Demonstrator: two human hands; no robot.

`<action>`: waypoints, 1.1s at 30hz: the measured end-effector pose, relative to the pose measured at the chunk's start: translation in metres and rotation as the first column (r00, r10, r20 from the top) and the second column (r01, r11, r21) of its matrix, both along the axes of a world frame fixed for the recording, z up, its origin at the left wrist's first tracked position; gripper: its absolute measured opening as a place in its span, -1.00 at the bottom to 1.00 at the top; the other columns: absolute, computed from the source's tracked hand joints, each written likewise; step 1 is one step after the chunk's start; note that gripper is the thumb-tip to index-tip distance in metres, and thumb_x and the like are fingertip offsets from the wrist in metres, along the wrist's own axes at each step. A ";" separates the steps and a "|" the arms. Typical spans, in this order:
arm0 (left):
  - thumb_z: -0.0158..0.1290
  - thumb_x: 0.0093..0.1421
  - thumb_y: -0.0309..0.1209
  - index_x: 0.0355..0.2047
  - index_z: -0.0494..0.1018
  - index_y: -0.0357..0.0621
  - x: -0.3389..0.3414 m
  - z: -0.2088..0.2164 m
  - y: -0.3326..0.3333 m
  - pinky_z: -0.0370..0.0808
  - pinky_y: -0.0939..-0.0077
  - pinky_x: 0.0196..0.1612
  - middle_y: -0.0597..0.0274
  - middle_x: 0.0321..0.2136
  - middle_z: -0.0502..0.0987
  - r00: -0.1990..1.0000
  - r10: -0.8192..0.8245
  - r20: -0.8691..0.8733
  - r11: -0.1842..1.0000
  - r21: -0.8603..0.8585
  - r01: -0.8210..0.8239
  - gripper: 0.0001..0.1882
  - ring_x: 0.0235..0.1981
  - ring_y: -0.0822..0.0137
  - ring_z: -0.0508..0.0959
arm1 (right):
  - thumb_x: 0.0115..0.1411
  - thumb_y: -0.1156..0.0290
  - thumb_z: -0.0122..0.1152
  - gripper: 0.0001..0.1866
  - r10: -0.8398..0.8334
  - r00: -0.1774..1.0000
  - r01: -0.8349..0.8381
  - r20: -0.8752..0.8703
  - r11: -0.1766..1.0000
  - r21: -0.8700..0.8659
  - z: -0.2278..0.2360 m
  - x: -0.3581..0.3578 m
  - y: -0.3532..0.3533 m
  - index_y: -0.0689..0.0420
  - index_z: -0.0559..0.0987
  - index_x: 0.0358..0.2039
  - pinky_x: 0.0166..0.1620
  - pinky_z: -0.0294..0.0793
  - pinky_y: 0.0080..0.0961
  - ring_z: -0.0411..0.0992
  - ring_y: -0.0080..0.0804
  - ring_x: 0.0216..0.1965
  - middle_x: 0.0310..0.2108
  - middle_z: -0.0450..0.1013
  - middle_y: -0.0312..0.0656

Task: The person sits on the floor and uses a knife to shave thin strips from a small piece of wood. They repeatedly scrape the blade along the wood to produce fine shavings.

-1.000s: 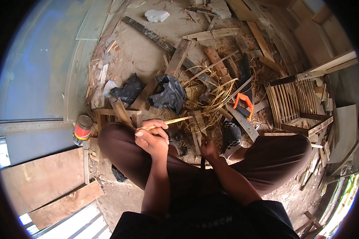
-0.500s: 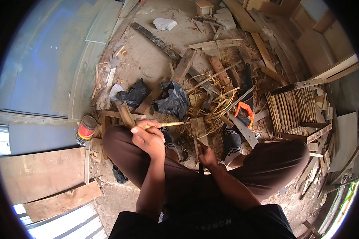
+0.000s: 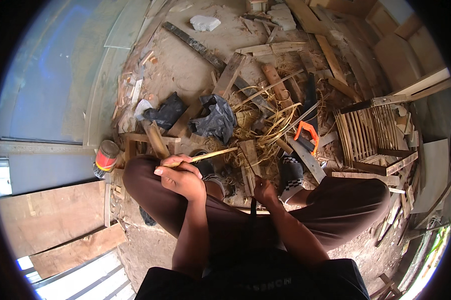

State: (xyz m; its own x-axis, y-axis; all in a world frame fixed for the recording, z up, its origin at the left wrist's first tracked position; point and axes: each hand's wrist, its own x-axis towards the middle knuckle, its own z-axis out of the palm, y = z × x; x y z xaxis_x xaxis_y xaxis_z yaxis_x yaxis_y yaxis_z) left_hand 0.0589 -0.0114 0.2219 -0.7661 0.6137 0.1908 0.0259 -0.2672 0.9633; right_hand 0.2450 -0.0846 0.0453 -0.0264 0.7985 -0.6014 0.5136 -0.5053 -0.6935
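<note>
My left hand [image 3: 183, 181], above my left knee, is closed around a slim pale-yellow bamboo stick [image 3: 213, 154]. The stick's free end points right, over the space between my feet. My right hand [image 3: 266, 192], lower and to the right, is closed on a thin, dark, knife-like tool [image 3: 248, 161], its narrow end slanting up and left. Most of its grip is hidden by my fingers. The tool and the stick look apart. Below them a wooden board [image 3: 249, 181] stands between my shoes.
Curled shavings [image 3: 265, 131] and wood scraps lie ahead, beside black plastic bags [image 3: 215, 119]. An orange-handled saw [image 3: 308, 136] rests to the right, near a slatted wooden frame [image 3: 370, 132]. A red can [image 3: 106, 156] stands left of my knee.
The bamboo stick has tilted, its free end rising slightly. My left hand has shifted a little left and down. My right hand has moved slightly right, and the dark tool shows more clearly.
</note>
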 end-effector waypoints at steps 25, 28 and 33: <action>-0.47 0.41 0.27 -0.47 0.39 -0.14 -0.082 0.081 0.027 0.14 0.72 -0.72 0.04 -0.69 0.40 0.999 -0.046 0.018 0.946 0.323 0.038 -0.25 -0.92 0.40 0.15 | 0.33 0.04 0.06 -0.49 0.050 0.983 -0.064 0.175 0.995 0.075 0.033 0.059 0.028 0.19 0.53 0.07 0.02 0.47 -0.04 0.53 0.23 -0.07 -0.20 0.58 0.20; -0.50 0.44 0.20 -0.38 0.41 -0.13 -0.109 0.113 0.067 0.10 0.65 -0.74 0.02 -0.51 0.51 0.966 -0.241 0.097 0.895 0.407 0.182 -0.28 -0.89 0.49 0.14 | 0.37 -0.02 0.09 -0.56 -0.297 0.954 0.299 -0.035 0.948 0.106 0.066 0.091 0.066 0.12 0.65 -0.14 -0.64 0.31 -0.39 0.30 -0.45 -0.73 -0.68 0.34 -0.27; -0.41 0.39 0.27 -0.38 0.38 -0.12 -0.132 0.105 0.137 0.13 0.60 -0.73 0.06 -0.41 0.50 0.843 -0.423 0.331 0.836 0.501 0.223 -0.30 -0.88 0.48 0.14 | 0.37 0.06 0.12 -0.55 -0.306 0.901 0.401 -0.307 0.856 0.327 0.214 0.132 0.142 0.27 0.62 -0.21 -0.72 0.17 -0.58 0.21 -0.62 -0.78 -0.70 0.27 -0.38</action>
